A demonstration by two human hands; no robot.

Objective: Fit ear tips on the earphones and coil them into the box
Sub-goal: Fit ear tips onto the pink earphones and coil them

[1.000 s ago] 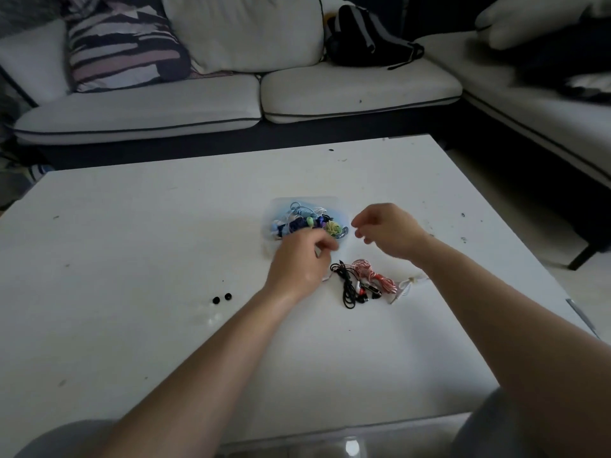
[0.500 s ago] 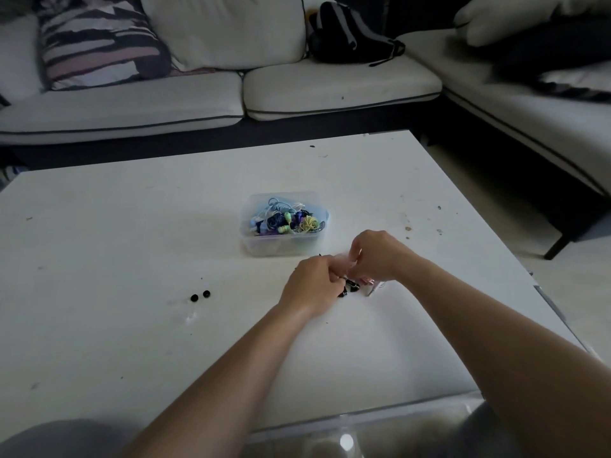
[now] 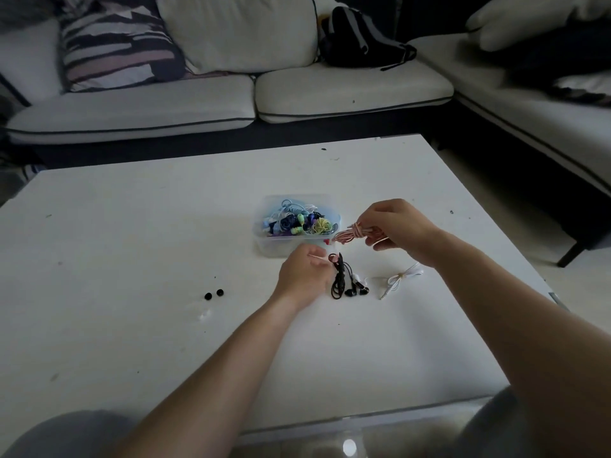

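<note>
Left hand pinches what seems the loose end of the pink earphones; right hand clutches their coil just beside the box, at its right edge. Two ear tips lie well left on open table; black earphones, then a white cable, farther right.

The box is clear, smooth plastic, the table is matt white with small marks, and the sofa is soft cloth.
</note>
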